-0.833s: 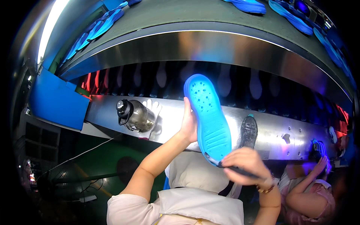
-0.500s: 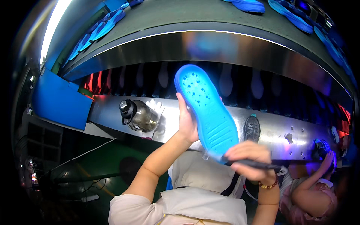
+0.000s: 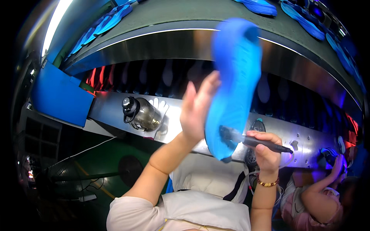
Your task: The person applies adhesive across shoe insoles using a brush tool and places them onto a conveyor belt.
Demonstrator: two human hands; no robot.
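My left hand [image 3: 195,109] grips a bright blue shoe sole [image 3: 236,96] by its left edge, and the sole stands tilted up with its upper end blurred. Between the fingers and thumb of my right hand [image 3: 268,148] is a brush [image 3: 265,144] with a thick black handle. Its blurred grey tip lies over the lower end of the sole's inner face; contact looks likely, though the blur hides it. Behind the right hand, a dark shoe sole [image 3: 258,125] rests on the metal bench [image 3: 175,125], partly covered.
A dark translucent bottle [image 3: 144,115] and a white glove [image 3: 160,107] are on the bench to the left. Above runs a green conveyor belt [image 3: 185,10] carrying blue soles [image 3: 302,21]. Several dark soles line the recess beneath. At right, a co-worker's hand [image 3: 338,166] holds a shoe.
The blue sole has risen and turned, its upper end swinging up and to the right. My right hand has lifted, bringing the brush tip further up inside the sole.
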